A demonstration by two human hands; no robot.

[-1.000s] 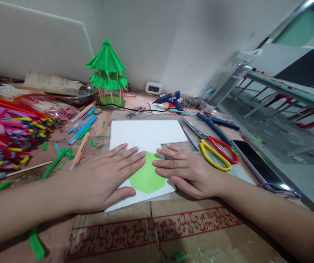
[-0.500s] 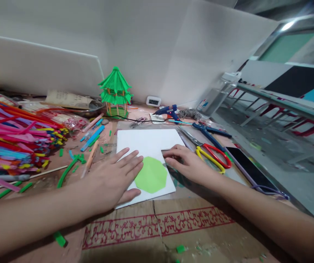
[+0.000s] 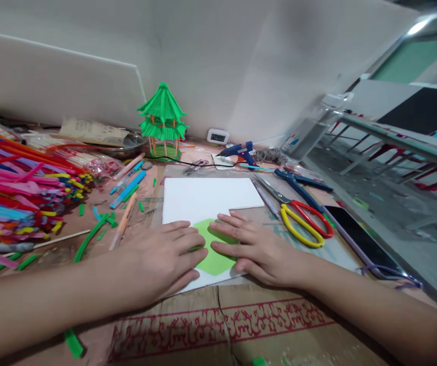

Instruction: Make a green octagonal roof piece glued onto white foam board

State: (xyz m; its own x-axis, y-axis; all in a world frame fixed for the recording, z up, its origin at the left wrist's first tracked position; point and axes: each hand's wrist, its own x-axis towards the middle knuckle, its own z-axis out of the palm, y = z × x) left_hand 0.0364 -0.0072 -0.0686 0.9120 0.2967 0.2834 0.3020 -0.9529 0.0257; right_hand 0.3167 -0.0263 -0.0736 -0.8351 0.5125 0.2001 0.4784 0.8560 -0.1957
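A white foam board lies flat on the cardboard-covered table, with a green octagon of paper on its near corner. My left hand lies flat, fingers stretched out, on the left part of the green shape. My right hand lies flat over its right part, fingers pointing left. The fingertips of both hands almost meet on the green paper, and neither hand holds anything.
Red-and-yellow scissors, blue scissors, a phone and a blue glue gun lie to the right. A green straw pagoda stands at the back. Coloured straws are piled at the left, beside markers.
My right hand has come back from the board's notch onto the green octagon. My left hand slid a little to the right over it. The camera view shifted slightly.
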